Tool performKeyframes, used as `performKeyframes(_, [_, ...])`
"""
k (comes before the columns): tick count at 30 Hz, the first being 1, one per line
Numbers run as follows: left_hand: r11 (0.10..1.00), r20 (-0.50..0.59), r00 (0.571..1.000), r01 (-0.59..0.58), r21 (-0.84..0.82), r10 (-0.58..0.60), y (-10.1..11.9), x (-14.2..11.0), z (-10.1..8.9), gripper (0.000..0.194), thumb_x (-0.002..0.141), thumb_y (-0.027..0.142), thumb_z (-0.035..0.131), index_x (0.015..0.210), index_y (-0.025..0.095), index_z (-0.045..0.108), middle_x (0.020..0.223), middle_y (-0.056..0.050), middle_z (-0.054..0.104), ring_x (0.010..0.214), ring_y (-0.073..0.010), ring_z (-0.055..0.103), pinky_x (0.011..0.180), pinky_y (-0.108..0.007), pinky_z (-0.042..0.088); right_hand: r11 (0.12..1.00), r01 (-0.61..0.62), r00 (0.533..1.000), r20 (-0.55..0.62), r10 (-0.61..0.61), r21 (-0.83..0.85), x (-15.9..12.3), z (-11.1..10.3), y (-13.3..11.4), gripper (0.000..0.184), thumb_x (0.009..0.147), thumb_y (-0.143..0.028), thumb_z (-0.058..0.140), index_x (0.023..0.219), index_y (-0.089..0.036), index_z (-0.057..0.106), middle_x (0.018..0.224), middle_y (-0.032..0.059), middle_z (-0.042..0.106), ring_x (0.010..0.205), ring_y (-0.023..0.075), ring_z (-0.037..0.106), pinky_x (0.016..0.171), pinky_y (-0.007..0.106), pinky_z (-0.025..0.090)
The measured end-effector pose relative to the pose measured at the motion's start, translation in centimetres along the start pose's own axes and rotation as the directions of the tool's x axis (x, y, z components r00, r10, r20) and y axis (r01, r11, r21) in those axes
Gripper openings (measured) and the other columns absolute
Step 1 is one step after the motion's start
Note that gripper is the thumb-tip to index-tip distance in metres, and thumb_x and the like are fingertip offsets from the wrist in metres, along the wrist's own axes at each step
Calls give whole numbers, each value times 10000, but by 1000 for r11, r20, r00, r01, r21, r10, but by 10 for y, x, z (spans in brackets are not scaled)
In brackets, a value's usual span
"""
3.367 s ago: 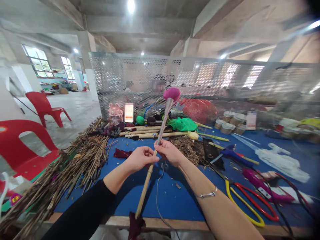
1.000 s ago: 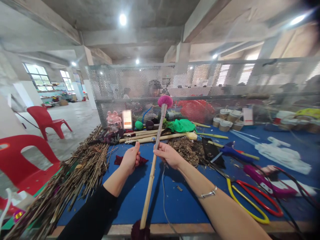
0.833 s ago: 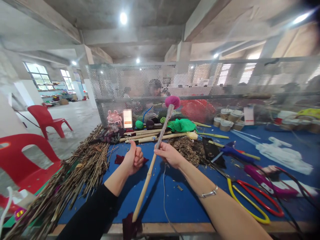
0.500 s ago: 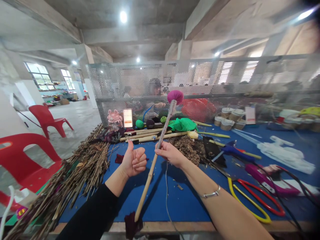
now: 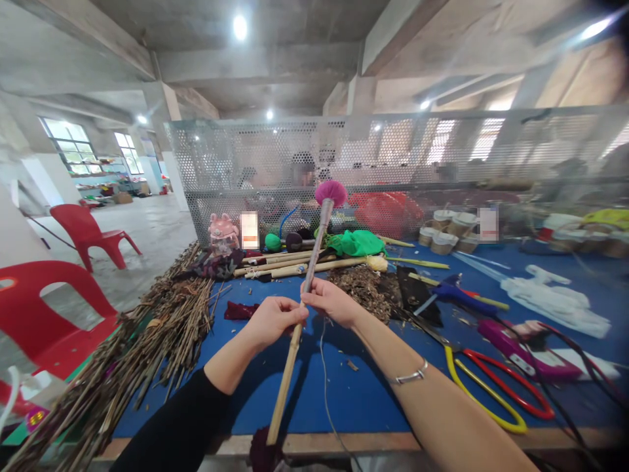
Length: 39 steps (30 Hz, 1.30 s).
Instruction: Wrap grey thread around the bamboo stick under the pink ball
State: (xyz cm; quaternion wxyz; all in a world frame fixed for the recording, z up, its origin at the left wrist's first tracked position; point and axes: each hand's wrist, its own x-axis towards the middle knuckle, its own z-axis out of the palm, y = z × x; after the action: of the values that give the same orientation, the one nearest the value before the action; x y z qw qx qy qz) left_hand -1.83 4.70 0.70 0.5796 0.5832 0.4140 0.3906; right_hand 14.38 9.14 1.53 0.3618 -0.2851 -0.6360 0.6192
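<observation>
A bamboo stick point(image 5: 285, 387) slants up from the table's front edge. Its upper part is wrapped in a greyish covering, and a round magenta cloth head point(image 5: 331, 194) tops it. My right hand point(image 5: 330, 301) is closed round the stick at the lower end of the wrapping. Just below, my left hand point(image 5: 275, 320) pinches the same stick between thumb and fingers. A thin grey string point(image 5: 323, 367) hangs from near my right hand over the table edge. The stick's lower end meets a dark maroon cloth point(image 5: 263, 452). Another maroon cloth piece point(image 5: 240, 310) lies beyond my left wrist.
Bundled dry twigs point(image 5: 171, 328) cover the left side. Behind my hands lie bamboo sticks point(image 5: 275, 263), green cloth point(image 5: 358, 242) and brown plant scraps point(image 5: 363, 292). Scissors with red and yellow handles point(image 5: 491, 387) and a purple tool point(image 5: 508, 347) lie right. A perforated screen point(image 5: 221, 157) stands behind.
My left hand has gone from a raised-thumb fist beside the stick to pinching it just below my right hand. The magenta head has shifted slightly left in view.
</observation>
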Motion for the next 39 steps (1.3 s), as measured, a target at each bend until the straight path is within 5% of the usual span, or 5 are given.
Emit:
performKeyframes(8, [926,210,973,167,-340,-99,-1,-1,1,415,653,444,715,890,114,632,708,-61,656,566,-130,624,487,-209,473,993,-48,994,102,37,105,-2,-1,0,352,658,-397,715,786,-165,485,523,-67,478,411,47,358,396,178,196])
performKeyframes(15, [999,9,999,41,3,-41,-8,4,1,410,543,417,786,654,139,505,508,28,553,428,-74,511,443,-190,414,998,36,999,-39,-38,-48,7,6,12,307,628,-328,720,764,-153,508,628,-39,544,579,94,497,560,224,376])
performKeyframes(22, [993,-75,997,16,-119,-25,-5,4,8,398,514,382,810,650,131,533,514,30,570,452,-75,521,496,-207,431,993,27,994,-106,-15,111,4,12,7,388,615,-400,733,772,-165,468,519,-93,443,418,36,347,407,178,221])
performKeyframes(30, [926,270,958,181,-331,-91,7,-5,-1,360,652,358,724,904,126,612,732,-55,648,629,-151,649,529,-211,465,983,-69,997,55,61,168,1,4,5,356,665,-410,698,821,-166,491,480,-83,468,340,26,246,355,182,87])
performKeyframes(39, [988,-256,961,-75,134,107,-5,5,7,359,589,401,753,678,158,505,461,63,504,374,-70,463,389,-181,346,992,125,968,-221,-122,0,9,8,6,357,593,-370,750,755,-158,512,594,-59,520,543,69,455,524,197,353])
